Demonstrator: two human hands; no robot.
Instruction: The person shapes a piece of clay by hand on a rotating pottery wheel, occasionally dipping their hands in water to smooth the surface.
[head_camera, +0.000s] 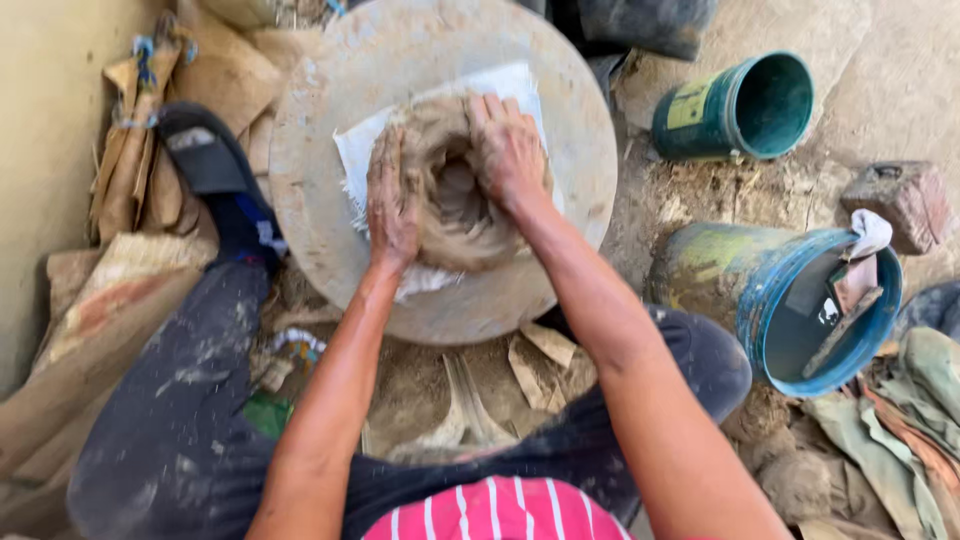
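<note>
Both mud-caked hands cup a rough, hollowed ring of wet grey-brown clay (452, 200): left hand (392, 200) flat against its left wall, right hand (507, 150) curled over the far-right rim. It sits on white cloth (352, 150) atop a round stone wheel (320, 80).

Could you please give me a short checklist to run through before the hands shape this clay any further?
1. Both hands on the clay: ok. The left hand presses its left side, the right hand its right rim.
2. Clay near the middle of the round wheel: ok.
3. White sheet under the clay: ok, its edges show on both sides.
4. Water within reach: cannot tell; the blue bucket stands at the right, its contents unclear.
5. Foot clear of the wheel: not ok, the sandal touches its left edge.
</note>
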